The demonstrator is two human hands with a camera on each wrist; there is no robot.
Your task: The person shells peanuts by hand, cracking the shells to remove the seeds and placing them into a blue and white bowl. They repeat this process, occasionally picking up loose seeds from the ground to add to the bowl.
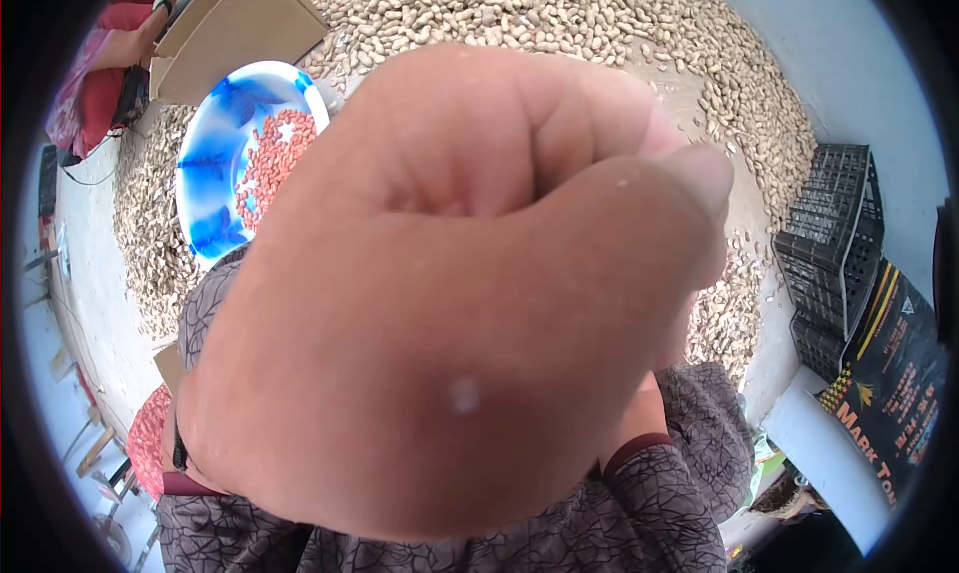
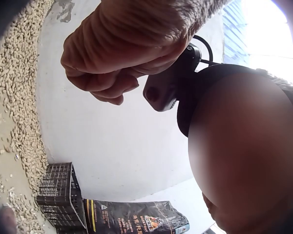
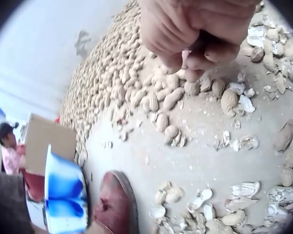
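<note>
My left hand fills the middle of the head view, raised close to the camera, fingers curled in and thumb lying along them. In the left wrist view that same hand is beside the black head-worn camera, and nothing shows in its fingers. My right hand hangs with bent fingers over unshelled peanuts on the floor; I cannot tell whether it pinches one. Behind the left hand, a blue and white basin contains reddish shelled peanuts.
Unshelled peanuts spread across the floor toward the wall. Empty shells lie at left. A cardboard box stands near another person. Black plastic crates and a black printed bag are on the right. A red shoe is beside the basin.
</note>
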